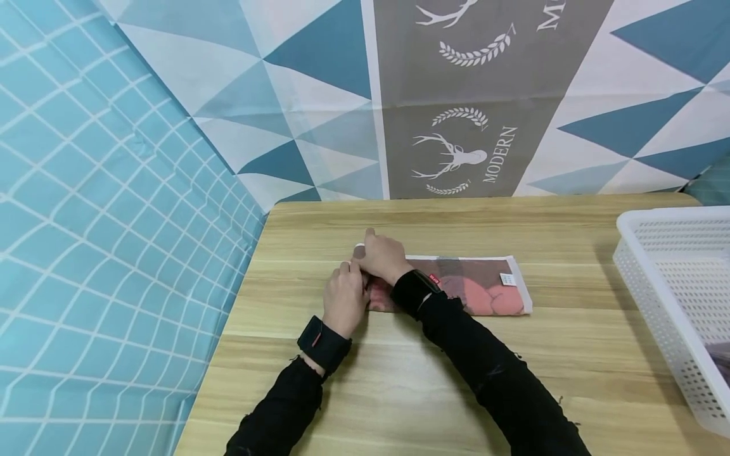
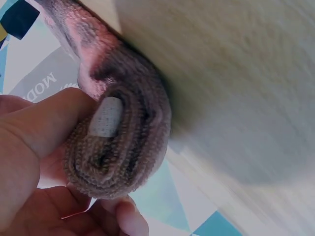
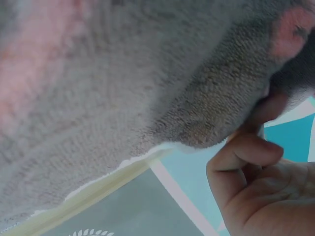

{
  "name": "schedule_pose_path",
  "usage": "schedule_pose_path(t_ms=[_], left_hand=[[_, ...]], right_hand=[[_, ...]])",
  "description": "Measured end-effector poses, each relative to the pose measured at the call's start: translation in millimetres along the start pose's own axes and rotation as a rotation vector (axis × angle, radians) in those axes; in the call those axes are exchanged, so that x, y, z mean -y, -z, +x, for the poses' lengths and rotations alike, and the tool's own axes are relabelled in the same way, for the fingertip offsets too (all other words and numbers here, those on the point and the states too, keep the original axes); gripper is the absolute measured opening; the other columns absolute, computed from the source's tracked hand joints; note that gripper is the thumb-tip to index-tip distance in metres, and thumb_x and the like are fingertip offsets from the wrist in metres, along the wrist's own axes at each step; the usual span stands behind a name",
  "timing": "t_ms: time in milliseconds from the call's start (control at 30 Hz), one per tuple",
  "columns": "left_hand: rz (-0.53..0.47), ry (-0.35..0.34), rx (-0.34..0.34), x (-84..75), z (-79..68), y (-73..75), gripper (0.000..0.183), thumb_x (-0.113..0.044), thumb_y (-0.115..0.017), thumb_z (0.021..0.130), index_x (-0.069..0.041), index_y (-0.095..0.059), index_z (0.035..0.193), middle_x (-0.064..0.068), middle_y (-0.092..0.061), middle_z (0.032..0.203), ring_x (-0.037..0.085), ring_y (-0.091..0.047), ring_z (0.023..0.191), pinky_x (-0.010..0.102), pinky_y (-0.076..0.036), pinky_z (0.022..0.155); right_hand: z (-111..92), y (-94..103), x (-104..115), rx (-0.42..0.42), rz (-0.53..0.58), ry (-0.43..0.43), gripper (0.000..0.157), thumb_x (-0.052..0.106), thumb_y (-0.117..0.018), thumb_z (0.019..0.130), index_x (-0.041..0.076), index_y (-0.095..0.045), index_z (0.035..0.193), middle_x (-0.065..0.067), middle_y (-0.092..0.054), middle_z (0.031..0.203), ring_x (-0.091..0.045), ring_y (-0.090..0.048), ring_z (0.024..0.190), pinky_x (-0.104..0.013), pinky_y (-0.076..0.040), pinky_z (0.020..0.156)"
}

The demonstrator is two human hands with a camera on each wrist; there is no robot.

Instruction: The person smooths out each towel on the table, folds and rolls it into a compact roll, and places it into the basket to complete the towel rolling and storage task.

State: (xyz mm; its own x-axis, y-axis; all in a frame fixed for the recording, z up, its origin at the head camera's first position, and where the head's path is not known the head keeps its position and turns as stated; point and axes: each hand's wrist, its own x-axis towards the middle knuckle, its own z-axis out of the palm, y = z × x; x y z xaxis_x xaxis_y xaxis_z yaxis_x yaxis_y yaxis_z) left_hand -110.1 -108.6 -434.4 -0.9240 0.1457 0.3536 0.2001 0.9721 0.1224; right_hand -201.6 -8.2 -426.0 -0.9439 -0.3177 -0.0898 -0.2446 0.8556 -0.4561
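Note:
A brown and pink towel (image 1: 490, 294), folded into a long strip with white edges, lies across the wooden table. Its left end is rolled up, and the spiral of brown layers (image 2: 142, 152) with a white tag (image 2: 107, 117) faces the left wrist view. My left hand (image 1: 345, 294) grips this roll from the near side, thumb on top and fingertips underneath. At the roll's far side, my right hand (image 1: 383, 256) holds the towel, its fingers curled at the edge in the right wrist view. The right forearm crosses over the flat part of the towel.
On the table's right side stands a white perforated plastic basket (image 1: 650, 316), with something dark inside at its lower right. A patterned cloth (image 1: 319, 82) rises behind the table's far edge, and a blue checked cloth (image 1: 114, 240) hangs along the left.

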Motion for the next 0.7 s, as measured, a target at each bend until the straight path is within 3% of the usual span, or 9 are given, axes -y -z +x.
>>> schedule_pose_path(t_ms=[200, 400, 500, 600, 700], left_hand=[[0.019, -0.026, 0.027, 2.1, 1.9, 7.8, 0.028, -0.010, -0.081, 0.079, 0.001, -0.063, 0.099, 0.012, -0.058, 0.077, 0.026, -0.058, 0.065, 0.035, -0.049, 0.058], [-0.214, -0.047, 0.104, -11.9, -0.2, 7.6, 0.006, -0.004, -0.062, 0.094, -0.001, -0.058, 0.098, 0.010, -0.059, 0.078, 0.024, -0.060, 0.066, 0.033, -0.049, 0.057], [-0.255, -0.002, 0.156, -16.6, -1.7, 8.5, 0.005, -0.001, -0.063, 0.094, -0.003, -0.058, 0.094, 0.009, -0.060, 0.080, 0.024, -0.062, 0.069, 0.032, -0.050, 0.057], [-0.193, 0.095, 0.194, -16.1, -1.4, 12.0, 0.016, -0.011, -0.070, 0.092, -0.001, -0.059, 0.098, 0.012, -0.059, 0.085, 0.027, -0.063, 0.073, 0.034, -0.052, 0.056], [-0.094, 0.152, 0.225, -16.5, -1.7, 11.7, 0.035, -0.029, -0.073, 0.091, 0.002, -0.059, 0.100, 0.015, -0.061, 0.085, 0.031, -0.065, 0.072, 0.038, -0.053, 0.053]], right_hand=[[2.3, 8.7, 3.4, 0.090, 0.081, 0.040, 0.043, 0.031, -0.060, 0.092, 0.002, -0.056, 0.124, -0.016, -0.069, 0.109, -0.033, -0.066, 0.096, -0.044, -0.053, 0.079], [-11.6, 14.2, -16.3, 0.124, 0.143, 0.012, 0.043, 0.018, -0.057, 0.092, -0.002, -0.053, 0.129, -0.026, -0.053, 0.127, -0.038, -0.058, 0.110, -0.049, -0.050, 0.085], [-17.2, 16.1, -24.0, 0.129, 0.169, -0.021, 0.051, 0.013, -0.058, 0.095, -0.008, -0.042, 0.137, -0.032, -0.045, 0.134, -0.043, -0.053, 0.116, -0.048, -0.048, 0.087], [-16.8, 18.0, -25.6, 0.137, 0.201, -0.011, 0.058, 0.009, -0.059, 0.096, -0.013, -0.031, 0.142, -0.034, -0.052, 0.129, -0.041, -0.059, 0.106, -0.044, -0.048, 0.082], [-16.8, 18.1, -29.6, 0.134, 0.212, 0.019, 0.042, 0.006, -0.059, 0.096, -0.011, -0.041, 0.130, -0.027, -0.063, 0.108, -0.032, -0.062, 0.085, -0.039, -0.047, 0.072]])
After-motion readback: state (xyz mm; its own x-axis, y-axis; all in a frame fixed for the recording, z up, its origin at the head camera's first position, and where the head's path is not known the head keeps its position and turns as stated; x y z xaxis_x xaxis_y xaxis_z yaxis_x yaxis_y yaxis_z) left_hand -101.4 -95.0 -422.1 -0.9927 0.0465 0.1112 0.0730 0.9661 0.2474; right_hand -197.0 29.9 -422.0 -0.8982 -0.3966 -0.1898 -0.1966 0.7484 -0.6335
